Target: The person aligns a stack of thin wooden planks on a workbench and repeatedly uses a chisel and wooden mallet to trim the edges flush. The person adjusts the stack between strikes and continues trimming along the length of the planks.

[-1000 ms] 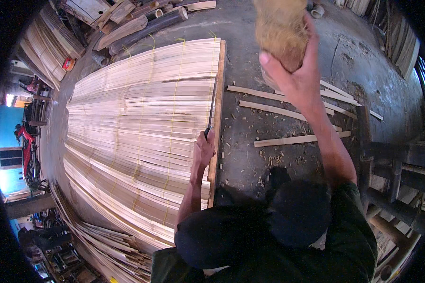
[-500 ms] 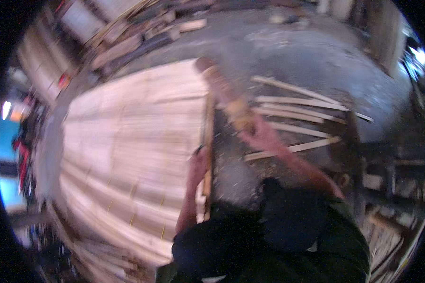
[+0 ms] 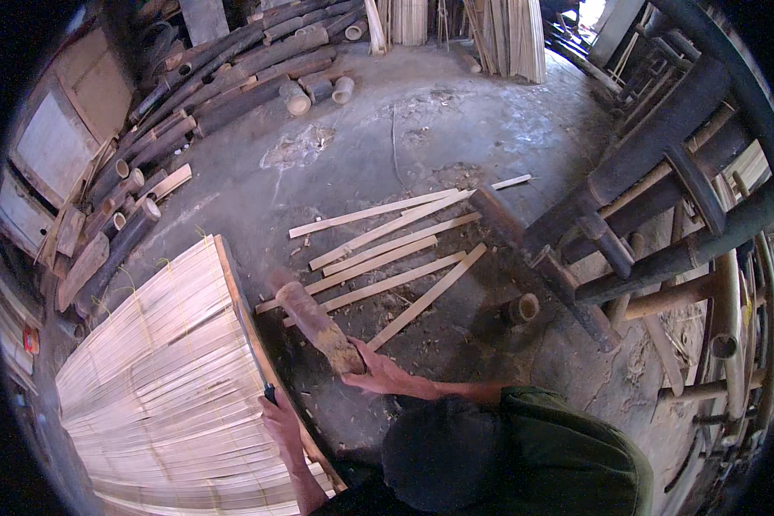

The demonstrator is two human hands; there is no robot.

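Close by my right edge of view-centre, my right hand (image 3: 378, 372) is closed round the narrowed, rough yellowish grip of a wooden mallet (image 3: 311, 320). Its thick brown head points away from me, just right of the mat's edge. A wide mat of pale split-bamboo slats (image 3: 163, 370), tied with thin yellow strands, spreads at the lower left. Along its right edge runs a wooden strip (image 3: 254, 340). My left hand (image 3: 282, 421) lies at that edge, fingers wrapped on a small black-handled tool (image 3: 270, 394). Whether it has a blade cannot be made out.
Several pale wooden strips (image 3: 396, 249) lie scattered on the floor beyond the mallet. A dark wooden frame (image 3: 636, 206) stands at right, with a short bamboo stub (image 3: 522, 308) near it. Bamboo poles (image 3: 232, 82) are piled along the far left.
The view has swung right, so mat and hands sit lower and further left. Blur has mostly cleared. Both hands keep their holds; the mallet remains beside the mat's right edge.
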